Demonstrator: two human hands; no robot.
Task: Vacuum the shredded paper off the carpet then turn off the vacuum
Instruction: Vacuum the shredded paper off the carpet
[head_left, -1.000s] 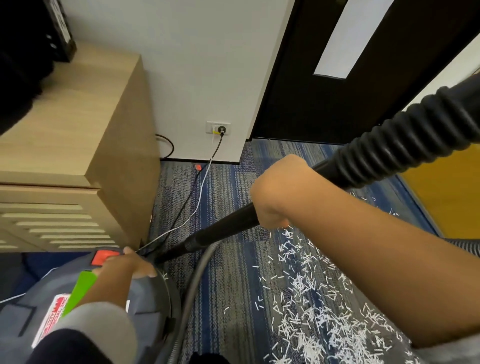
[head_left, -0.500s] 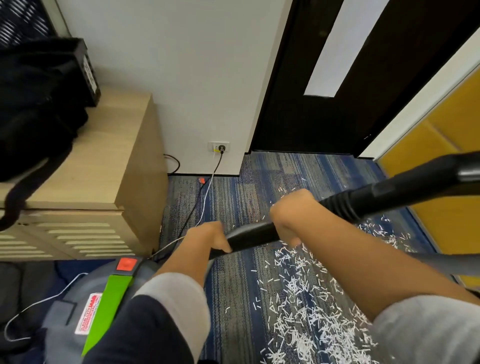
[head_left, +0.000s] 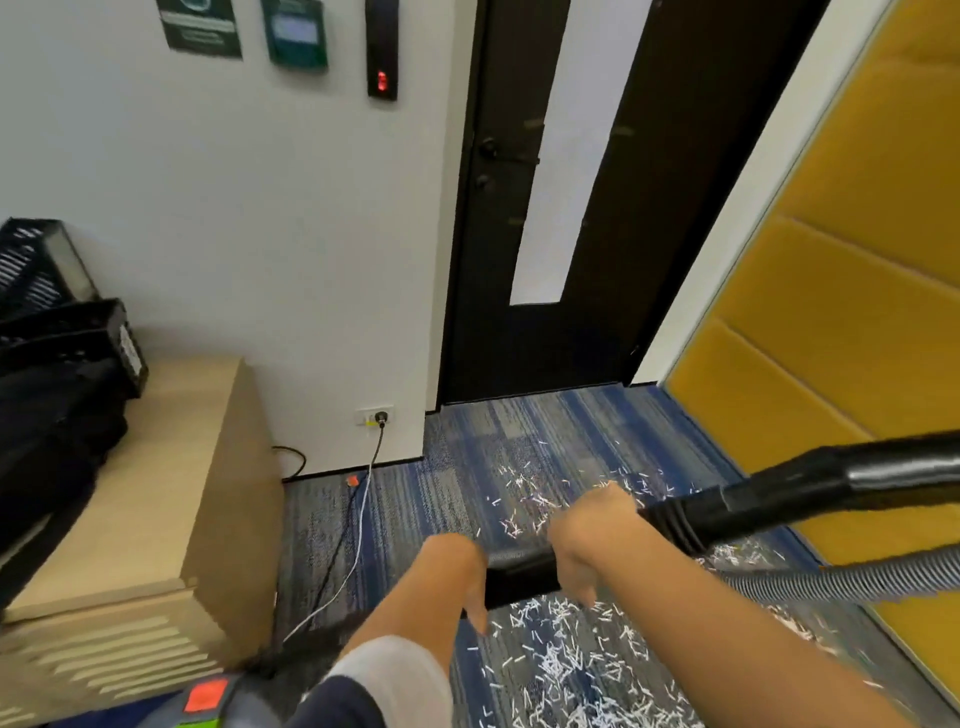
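Left hand (head_left: 457, 574): fingers clenched round the black wand (head_left: 519, 574) at its near end. One digit points down below the wand.

Right hand (head_left: 592, 540): just beside the left and further along the same wand, fingers wrapped over it, grasping it. A short bare stretch of wand shows between the two hands.

Wand: runs from the hands up and to the right, held above the floor. Its nozzle end is out of frame.

Hose (head_left: 857, 577): grey and ribbed, passes below the wand on the right.

Paper (head_left: 561, 665): white shreds scattered over the blue and grey carpet (head_left: 441, 493), thickest under and in front of the hands, thinner toward the door (head_left: 613, 260).

Vacuum (head_left: 239, 701): body at the bottom left edge, with a red switch (head_left: 205, 696) on top. Neither hand touches it.

Cable (head_left: 363, 499): runs across the carpet from the wall socket (head_left: 375, 415) toward the vacuum.

Cabinet (head_left: 171, 493): wooden, on the left against the wall.
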